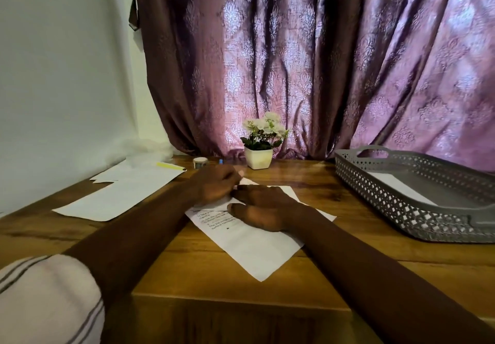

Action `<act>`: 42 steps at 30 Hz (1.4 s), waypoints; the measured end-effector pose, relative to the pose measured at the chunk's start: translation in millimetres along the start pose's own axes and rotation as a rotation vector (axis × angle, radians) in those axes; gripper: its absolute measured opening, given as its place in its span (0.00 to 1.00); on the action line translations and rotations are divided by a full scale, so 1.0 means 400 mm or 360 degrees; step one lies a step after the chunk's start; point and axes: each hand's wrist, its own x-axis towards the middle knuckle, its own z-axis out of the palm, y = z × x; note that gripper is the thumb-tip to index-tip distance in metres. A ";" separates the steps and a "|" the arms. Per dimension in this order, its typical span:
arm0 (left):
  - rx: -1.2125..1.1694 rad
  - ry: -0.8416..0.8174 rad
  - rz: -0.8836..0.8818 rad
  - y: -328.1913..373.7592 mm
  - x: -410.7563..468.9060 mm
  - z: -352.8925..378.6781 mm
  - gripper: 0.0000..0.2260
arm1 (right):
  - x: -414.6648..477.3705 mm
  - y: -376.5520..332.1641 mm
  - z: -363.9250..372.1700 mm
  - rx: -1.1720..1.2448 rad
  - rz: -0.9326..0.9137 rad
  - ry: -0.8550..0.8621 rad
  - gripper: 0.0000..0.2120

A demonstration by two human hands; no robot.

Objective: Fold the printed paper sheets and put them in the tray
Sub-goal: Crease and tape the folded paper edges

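Wooden table (187, 276), set against a purple patterned curtain (334, 62) and a white wall (53, 76).

Printed sheet (249, 247): centre of table, lying askew, lines of text showing on its left part, far end turned up and over toward the person.

Left hand (214, 185): at the sheet's far left, fingers curled, grip drawn narrow on the raised flap; the contact itself is slightly blurred.

Right hand (263, 209): laid flat on the middle of the sheet, fingers straight, pressing it down just beside the left hand; grip holds nothing.

Striped sleeve (45, 298): lower left, on the left arm.

Grey perforated tray (401, 209): right side of table, apart from the sheet, one white paper (396, 187) lying inside.

White sheets (120, 193): several, overlapping, left side of table, with a yellow pen (170, 166) on their far end.

Tape roll (200, 162), small blue object (221, 161) and white pot of pale flowers (258, 157): in a row along the far edge, by the curtain.
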 end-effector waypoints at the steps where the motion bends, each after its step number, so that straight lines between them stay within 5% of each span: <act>1: 0.0062 0.0040 -0.0051 -0.015 0.022 -0.009 0.13 | 0.008 0.004 0.003 -0.0006 0.0015 0.0069 0.22; 4: 0.0188 0.0211 -0.0250 -0.081 0.105 -0.025 0.10 | 0.043 0.022 0.010 0.0087 0.0090 0.0287 0.18; 8: 0.0333 0.0410 -0.0447 -0.198 0.186 -0.021 0.20 | 0.080 0.049 0.025 0.0135 -0.0029 0.0520 0.16; 13: 0.0428 0.0296 -0.0439 -0.289 0.228 -0.005 0.20 | 0.103 0.075 0.034 0.0216 -0.0112 0.0583 0.15; 18: 0.0406 0.0509 -0.0475 -0.279 0.209 -0.006 0.17 | 0.106 0.085 0.038 0.0326 -0.0072 0.0541 0.14; 24: -0.0373 0.0452 -0.0143 -0.176 0.164 -0.044 0.10 | 0.095 0.091 0.033 0.0672 0.0058 0.0751 0.20; 31: -0.0381 0.0232 0.0456 -0.036 0.053 0.000 0.08 | 0.092 0.097 0.029 0.1409 0.0207 0.1055 0.14; 36: -0.0508 0.0249 0.0550 -0.018 0.035 0.043 0.11 | 0.076 0.098 0.019 0.1521 0.0235 0.1158 0.11; 42: -0.0926 0.0296 0.0319 -0.058 0.059 0.058 0.04 | 0.070 0.099 0.009 0.1930 0.0249 0.1068 0.10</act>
